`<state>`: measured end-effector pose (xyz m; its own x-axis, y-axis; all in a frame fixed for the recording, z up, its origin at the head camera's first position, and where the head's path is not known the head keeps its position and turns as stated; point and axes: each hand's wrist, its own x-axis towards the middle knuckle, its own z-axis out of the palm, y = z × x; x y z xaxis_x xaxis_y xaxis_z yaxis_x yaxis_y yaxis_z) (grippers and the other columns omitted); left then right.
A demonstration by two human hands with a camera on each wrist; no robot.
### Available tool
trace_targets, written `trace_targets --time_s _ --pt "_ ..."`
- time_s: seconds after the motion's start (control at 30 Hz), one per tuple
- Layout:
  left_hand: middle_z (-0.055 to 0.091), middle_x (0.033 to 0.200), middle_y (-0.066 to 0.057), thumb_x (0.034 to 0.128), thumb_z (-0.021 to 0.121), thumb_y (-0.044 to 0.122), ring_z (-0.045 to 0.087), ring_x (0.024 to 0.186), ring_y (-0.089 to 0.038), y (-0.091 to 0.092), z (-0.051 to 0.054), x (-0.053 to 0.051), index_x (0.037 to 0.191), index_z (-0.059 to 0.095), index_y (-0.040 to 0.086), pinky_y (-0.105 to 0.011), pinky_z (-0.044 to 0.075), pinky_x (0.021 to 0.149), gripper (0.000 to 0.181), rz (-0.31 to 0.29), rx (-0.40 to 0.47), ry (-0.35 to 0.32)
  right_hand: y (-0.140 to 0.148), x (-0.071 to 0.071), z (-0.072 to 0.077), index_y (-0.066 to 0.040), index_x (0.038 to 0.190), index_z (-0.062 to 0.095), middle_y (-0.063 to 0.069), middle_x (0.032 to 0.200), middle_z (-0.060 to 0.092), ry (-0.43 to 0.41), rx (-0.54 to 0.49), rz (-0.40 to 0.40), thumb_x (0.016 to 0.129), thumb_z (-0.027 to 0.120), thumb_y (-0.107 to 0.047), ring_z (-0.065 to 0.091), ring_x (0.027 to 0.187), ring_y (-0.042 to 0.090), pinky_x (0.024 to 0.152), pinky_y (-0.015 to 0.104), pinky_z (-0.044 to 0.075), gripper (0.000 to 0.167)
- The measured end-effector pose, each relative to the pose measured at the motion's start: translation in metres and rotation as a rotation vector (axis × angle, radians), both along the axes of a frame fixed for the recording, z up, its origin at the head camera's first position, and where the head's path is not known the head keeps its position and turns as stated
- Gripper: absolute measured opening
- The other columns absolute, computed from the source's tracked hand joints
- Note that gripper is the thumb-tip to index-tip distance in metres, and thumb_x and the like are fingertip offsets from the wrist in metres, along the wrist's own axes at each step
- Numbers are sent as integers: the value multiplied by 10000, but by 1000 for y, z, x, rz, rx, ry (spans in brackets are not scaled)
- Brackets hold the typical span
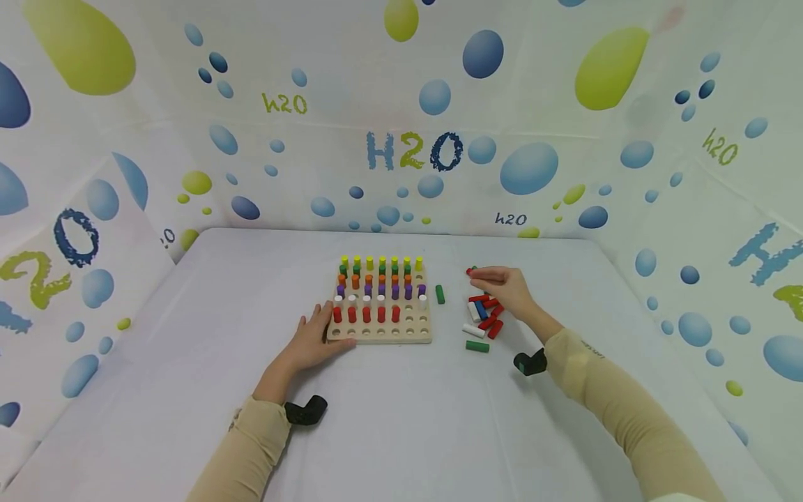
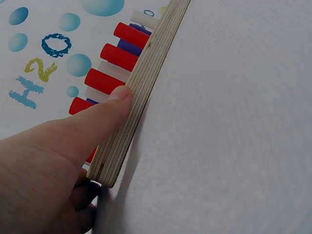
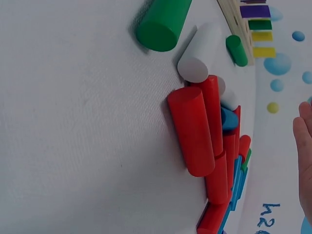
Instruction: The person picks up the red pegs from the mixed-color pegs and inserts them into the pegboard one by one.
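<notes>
My left hand (image 1: 314,341) holds the near left corner of a wooden pegboard (image 1: 383,334). Its thumb (image 2: 114,105) presses the layered front edge, beside the red pegs (image 2: 119,57), while the other fingers lie along the left side, partly hidden. Rows of yellow, green, orange, purple, white and red pegs stand in the board. Over the far part of a pile of loose pegs (image 1: 482,298) is my right hand (image 1: 508,287), fingers extended leftward. No peg shows between its fingers. A small red peg (image 1: 469,271) lies close to the fingertips in the head view.
One green peg (image 1: 440,294) lies between board and pile; another green peg (image 1: 477,346) lies at the pile's near side. Red, white and blue pegs overlap in the pile. A white cloth (image 1: 389,418) covers the table, and a patterned sheet (image 1: 351,160) hangs behind.
</notes>
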<state>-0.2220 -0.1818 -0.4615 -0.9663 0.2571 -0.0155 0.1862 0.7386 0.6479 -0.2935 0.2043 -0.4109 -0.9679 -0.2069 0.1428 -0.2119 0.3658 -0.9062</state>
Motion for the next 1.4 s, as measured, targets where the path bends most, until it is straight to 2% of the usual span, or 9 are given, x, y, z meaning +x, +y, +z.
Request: trace_targets --time_s 0.43,0.67,1.03,1.23,1.4 --pt "163 1473 -246 797 634 507 34 1366 -389 -1 0 0 1434 94 -65 -532 -40 1076 1012 -1 -4 0 7 -7 -8 -15 1125 629 143 1108 639 -31 91 -40 829 679 -245 623 982 179 829 207 482 378" --pt "158 1475 -246 800 631 505 34 1366 -391 0 2 1 1436 94 -61 -532 -37 1077 1007 0 -12 -4 9 -9 -15 -12 1131 628 158 1098 640 -67 136 -52 841 667 -241 613 1006 242 859 261 479 372" --pt "153 1477 -243 801 637 492 30 1367 -385 1 5 2 1439 89 -54 -525 -48 1078 1003 6 -5 -19 11 -11 -24 -24 1112 640 139 1079 650 -75 224 -41 849 663 -201 614 996 242 883 327 473 318" --pt "161 1478 -238 795 642 498 36 1368 -382 1 3 2 1440 100 -49 -528 -42 1078 1004 6 -4 -16 11 -12 -26 -18 1103 645 138 1078 650 -66 311 -11 857 652 -175 607 1003 259 859 333 488 292" --pt "159 1480 -233 795 641 500 34 1371 -374 1 2 2 1441 101 -46 -524 -42 1079 1004 8 -7 -17 7 -12 -23 -19 1072 661 133 1054 655 -11 459 42 857 649 -132 607 966 263 837 350 502 244"
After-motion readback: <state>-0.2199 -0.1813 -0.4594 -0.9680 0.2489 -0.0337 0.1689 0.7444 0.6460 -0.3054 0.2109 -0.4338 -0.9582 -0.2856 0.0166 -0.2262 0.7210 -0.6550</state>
